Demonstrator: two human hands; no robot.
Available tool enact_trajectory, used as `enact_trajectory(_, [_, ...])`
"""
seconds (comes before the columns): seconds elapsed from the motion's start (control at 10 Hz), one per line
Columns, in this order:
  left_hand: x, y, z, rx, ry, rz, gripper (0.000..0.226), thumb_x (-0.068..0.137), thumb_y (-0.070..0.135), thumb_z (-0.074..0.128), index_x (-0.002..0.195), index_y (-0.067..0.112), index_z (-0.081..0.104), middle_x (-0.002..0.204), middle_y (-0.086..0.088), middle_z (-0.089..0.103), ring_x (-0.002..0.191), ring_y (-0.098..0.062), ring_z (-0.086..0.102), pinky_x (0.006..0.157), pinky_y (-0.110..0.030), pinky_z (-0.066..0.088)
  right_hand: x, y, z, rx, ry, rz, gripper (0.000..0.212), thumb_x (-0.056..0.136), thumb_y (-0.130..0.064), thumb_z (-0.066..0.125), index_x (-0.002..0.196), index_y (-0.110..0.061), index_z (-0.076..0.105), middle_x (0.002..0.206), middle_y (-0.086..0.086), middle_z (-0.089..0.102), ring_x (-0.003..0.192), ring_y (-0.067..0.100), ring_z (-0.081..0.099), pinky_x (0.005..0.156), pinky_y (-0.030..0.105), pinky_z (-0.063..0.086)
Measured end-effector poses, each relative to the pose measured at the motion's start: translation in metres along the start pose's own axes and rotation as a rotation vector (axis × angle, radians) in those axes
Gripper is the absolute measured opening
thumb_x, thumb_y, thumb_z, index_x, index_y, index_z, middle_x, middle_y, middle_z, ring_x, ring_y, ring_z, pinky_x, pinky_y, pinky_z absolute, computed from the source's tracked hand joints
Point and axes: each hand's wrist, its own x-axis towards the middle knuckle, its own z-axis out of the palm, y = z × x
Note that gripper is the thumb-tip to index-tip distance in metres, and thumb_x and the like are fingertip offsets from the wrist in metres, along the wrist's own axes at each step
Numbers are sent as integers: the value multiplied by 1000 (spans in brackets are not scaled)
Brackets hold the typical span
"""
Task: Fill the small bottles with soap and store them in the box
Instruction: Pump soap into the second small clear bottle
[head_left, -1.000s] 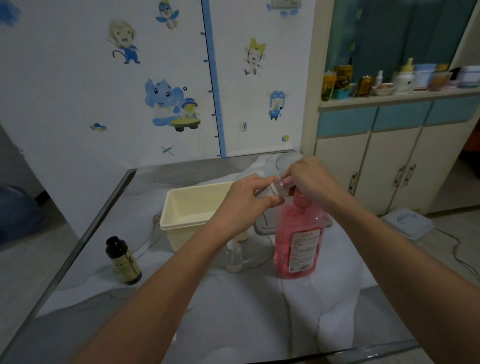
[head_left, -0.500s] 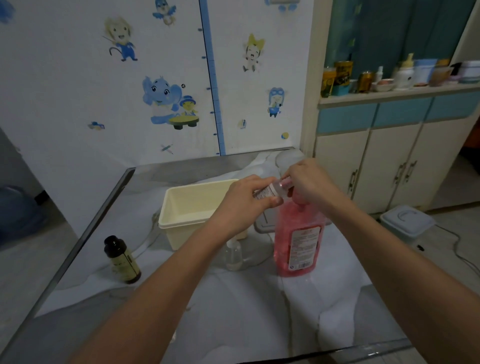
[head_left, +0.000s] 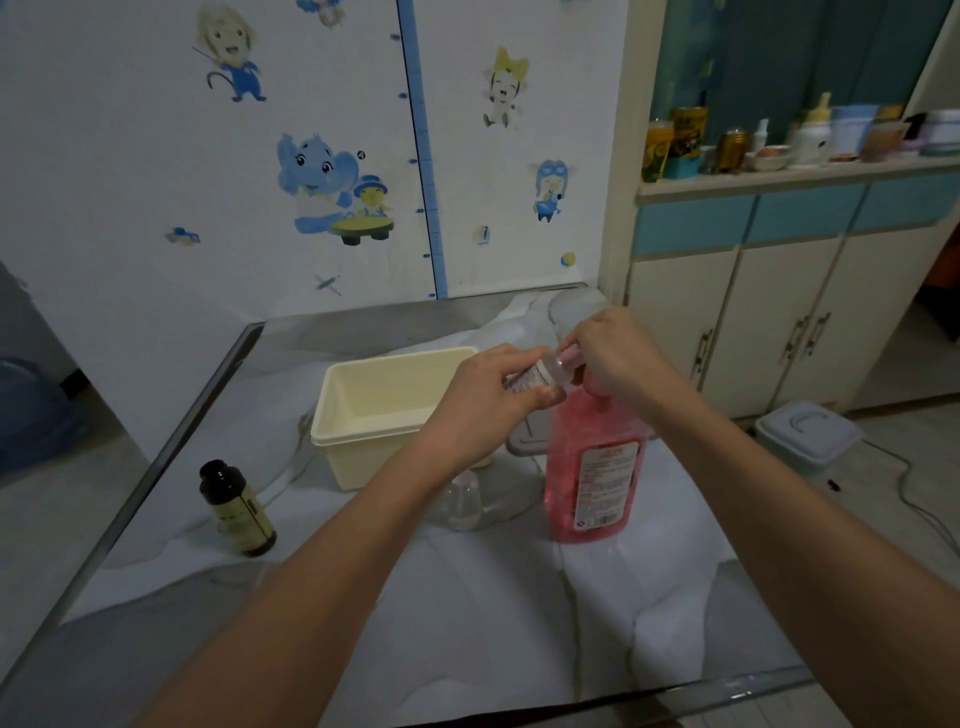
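- Hardly anything moves: my left hand (head_left: 480, 402) still holds the tilted small bottle (head_left: 537, 374) in curled fingers.
- My right hand (head_left: 618, 358) stays curled over the pump of the pink soap bottle (head_left: 597, 467).

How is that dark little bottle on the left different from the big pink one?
The dark bottle is brown with a black cap; the pink bottle is see-through pink. The dark bottle is much shorter than the pink bottle. The dark bottle stands alone, untouched, while the right hand grips the pink bottle's top. Both stand upright on the white cloth and carry a label.
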Motion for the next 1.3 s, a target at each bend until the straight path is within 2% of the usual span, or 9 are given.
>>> enact_trajectory(0.1, [2,4,-3,8,-8,-8,39,80,24,74,119,27,67,96,-6,64,84,-15,59,74,-24,42,-2,-7,-7,-33,-47,48,28,80,-24,71,109,-21,70,99,0,69,96,17,61,84,31,51])
enact_trajectory(0.2, [5,6,-7,2,2,-1,41,79,24,75,119,26,67,98,-5,64,89,-15,60,78,-28,44,0,-6,-14,353,-54,146,26,87,-12,48,95,0,70,67,5,62,59,18,57,55,29,48])
enact_trajectory(0.3, [5,5,-6,16,2,5,41,80,24,75,120,26,67,95,-5,63,86,-14,58,75,-24,42,3,-4,-13,346,-51,136,25,87,-10,46,84,1,69,61,4,61,61,23,65,52,27,46])
enact_trajectory(0.4, [4,2,-3,15,-7,-4,39,80,24,74,118,28,68,94,-5,62,84,-14,58,74,-23,42,-1,-1,-5,-18,-24,17,17,84,-15,62,97,-9,71,87,7,69,93,25,67,72,33,54])
enact_trajectory(0.6, [1,-1,-1,17,-10,-12,40,80,24,75,119,26,67,96,-6,63,85,-17,59,77,-29,44,3,6,5,330,29,133,33,82,-15,70,114,-11,68,111,9,67,106,25,61,90,33,49])
enact_trajectory(0.7, [3,1,-4,33,-18,-5,40,79,25,75,119,27,67,96,-2,63,82,-11,57,73,-27,42,-4,-4,-2,420,13,251,27,83,-19,68,110,-14,69,110,6,69,108,23,61,89,33,50])
enact_trajectory(0.8, [8,6,-8,47,-9,16,42,79,26,75,120,26,67,96,0,63,84,-8,56,74,-24,41,-4,-5,-13,469,-20,172,20,86,-15,51,75,-12,68,84,9,71,89,29,68,56,30,51])
enact_trajectory(1.0, [8,1,-6,81,-17,5,44,80,29,74,123,26,65,93,6,61,86,-8,54,74,-22,37,-4,-2,-7,478,-28,177,28,89,-16,43,70,-13,64,78,6,70,78,19,67,46,29,47])
enact_trajectory(1.3, [6,1,-5,59,-23,-8,42,80,29,74,121,28,66,98,3,63,88,-10,56,76,-23,40,-8,-7,-10,446,-83,232,20,84,-19,66,103,-13,71,94,5,70,103,26,64,79,34,53])
